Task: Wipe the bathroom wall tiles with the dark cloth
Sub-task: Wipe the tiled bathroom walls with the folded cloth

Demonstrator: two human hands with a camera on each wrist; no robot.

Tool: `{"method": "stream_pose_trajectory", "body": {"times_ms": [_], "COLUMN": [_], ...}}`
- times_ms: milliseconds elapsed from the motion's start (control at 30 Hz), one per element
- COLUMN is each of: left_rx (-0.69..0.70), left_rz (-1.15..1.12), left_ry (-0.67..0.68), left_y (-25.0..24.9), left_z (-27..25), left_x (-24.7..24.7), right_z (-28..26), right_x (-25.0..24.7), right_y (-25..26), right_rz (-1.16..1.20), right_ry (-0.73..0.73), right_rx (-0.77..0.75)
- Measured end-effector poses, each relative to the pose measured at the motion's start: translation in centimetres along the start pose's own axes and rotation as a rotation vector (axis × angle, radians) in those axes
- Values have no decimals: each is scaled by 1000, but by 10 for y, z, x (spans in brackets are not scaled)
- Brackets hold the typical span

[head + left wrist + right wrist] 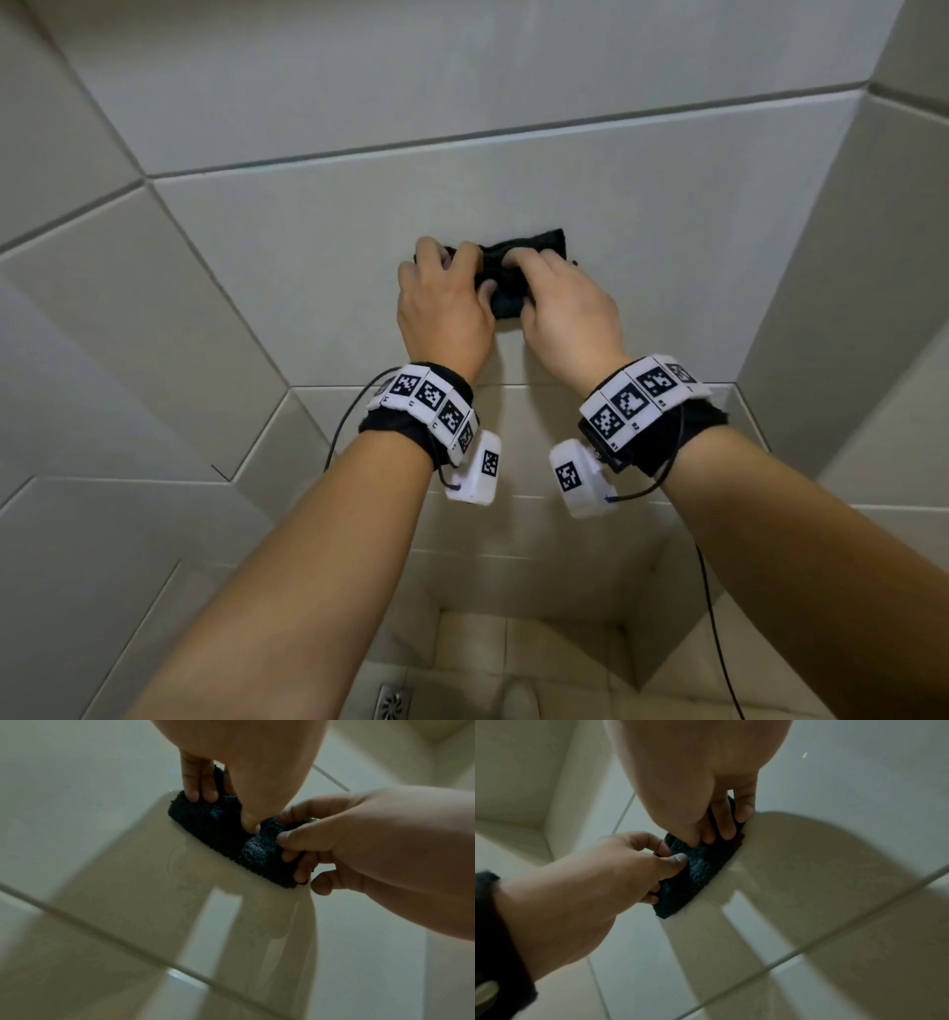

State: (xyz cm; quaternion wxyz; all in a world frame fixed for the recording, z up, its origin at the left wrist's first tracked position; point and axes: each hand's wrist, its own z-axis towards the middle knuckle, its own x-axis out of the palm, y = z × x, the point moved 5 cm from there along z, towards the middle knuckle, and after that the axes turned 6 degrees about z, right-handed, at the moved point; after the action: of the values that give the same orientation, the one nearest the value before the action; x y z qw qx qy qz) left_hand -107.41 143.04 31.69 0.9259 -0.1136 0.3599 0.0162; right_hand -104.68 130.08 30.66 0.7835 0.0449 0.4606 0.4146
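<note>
Head view: dark cloth (518, 267) bunched against wall tile (308, 288), near its middle, gripped by left hand (444, 308) and right hand (567, 313) side by side

Left wrist view: left fingers (191, 780) curled onto cloth's far end

Right wrist view: right fingers (727, 825) clamped on cloth, pressed to tile

Left hand (442, 303) and right hand (565, 308) side by side (2 forearms outstretched), fingers curled.
</note>
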Motion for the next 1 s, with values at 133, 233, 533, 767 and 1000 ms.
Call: {"method": "stream_pose_trajectory", "body": {"times_ms": [133, 233, 533, 767, 1000], "left_rx": [-32, -26, 20, 77, 53], "left_rz": [-29, -36, -82, -47, -83], "left_ry": [18, -13, -47, -155, -215], "left_y": [5, 6, 7, -3, -1], "left_z": [-15, -15, -8, 42, 45], "left_x": [13, 13, 13, -35, -34], "right_z": [-8, -4, 8, 50, 58], "right_x": [12, 10, 5, -43, -43], "right_y": [-9, -10, -10, 25, 23], "right_rz": [-7, -30, -38, 6, 47], "right_ry": [-13, -47, -179, -275, -198], "right_rx": [21, 28, 28, -17, 52]}}
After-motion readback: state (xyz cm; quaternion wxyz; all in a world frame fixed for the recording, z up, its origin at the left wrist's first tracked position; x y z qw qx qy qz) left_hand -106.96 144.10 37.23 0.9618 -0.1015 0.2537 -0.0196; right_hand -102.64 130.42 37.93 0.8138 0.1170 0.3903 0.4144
